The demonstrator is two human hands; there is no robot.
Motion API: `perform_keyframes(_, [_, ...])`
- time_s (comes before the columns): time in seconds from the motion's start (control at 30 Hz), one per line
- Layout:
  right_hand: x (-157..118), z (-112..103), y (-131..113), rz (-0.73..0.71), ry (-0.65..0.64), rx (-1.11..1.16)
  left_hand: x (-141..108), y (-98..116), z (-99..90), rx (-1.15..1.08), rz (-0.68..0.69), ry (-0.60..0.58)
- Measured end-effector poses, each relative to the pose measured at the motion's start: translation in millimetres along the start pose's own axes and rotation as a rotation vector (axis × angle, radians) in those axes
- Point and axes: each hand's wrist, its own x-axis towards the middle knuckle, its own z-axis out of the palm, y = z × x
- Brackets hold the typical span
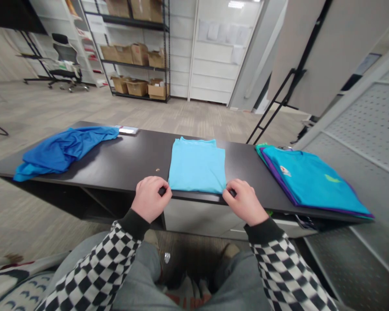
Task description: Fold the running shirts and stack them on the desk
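Note:
A light blue T-shirt [197, 166], folded into a rough square, lies flat on the dark table [139, 157] in front of me. My left hand [151, 196] pinches its near left corner at the table's front edge. At the near right corner, my right hand [244, 199] has thumb and fingers closed on the cloth in the same way. The far edge of the fold is slightly uneven, with a step at the right.
A crumpled blue garment [65, 149] spreads over the table's left end, beside a flat phone-like object [129, 130]. Several folded shirts [314, 179] are stacked at the right end. Behind stand a shelf of cardboard boxes [134, 56] and an office chair [65, 62].

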Motion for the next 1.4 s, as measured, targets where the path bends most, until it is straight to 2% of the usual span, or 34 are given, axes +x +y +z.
perform_keyframes(0.17, [3,8,-1,0.1,0.061,-0.002,6,6,6.9,0.047,-0.059,0.031])
perform_keyframes(0.33, [4,9,0,0.091,0.092,0.075,6,8,11.0,0.035,-0.052,0.061])
perform_keyframes(0.5, [-10,8,0,0.005,0.205,0.189,-5,2,6.6,-0.113,0.061,0.142])
perform_keyframes(0.63, [-23,12,-3,-0.038,0.191,0.109,-12,-4,8.3,-0.119,0.132,0.15])
perform_keyframes(0.97, [-22,21,-7,0.066,0.246,0.008,-14,0,7.6,-0.049,0.163,0.18])
perform_keyframes(1.03, [-23,18,-9,0.037,0.278,0.014,-14,1,5.0,-0.046,0.195,0.211])
perform_keyframes(1.07, [-24,17,-10,-0.009,0.285,0.024,-14,1,3.9,-0.046,0.23,0.206])
perform_keyframes(1.13, [-27,13,-12,-0.142,0.237,0.033,-13,1,2.8,-0.03,0.338,0.102])
perform_keyframes(1.2, [-30,12,-11,-0.25,0.108,-0.002,-12,-2,3.4,0.028,0.429,-0.074])
perform_keyframes(1.27, [-32,13,-8,-0.275,-0.02,-0.063,-12,-7,5.1,0.109,0.444,-0.196])
perform_keyframes(1.33, [-34,16,-5,-0.253,-0.078,-0.101,-12,-13,6.7,0.168,0.403,-0.223])
perform_keyframes(1.4, [-33,18,-3,-0.228,-0.073,-0.102,-11,-18,7.6,0.195,0.363,-0.205])
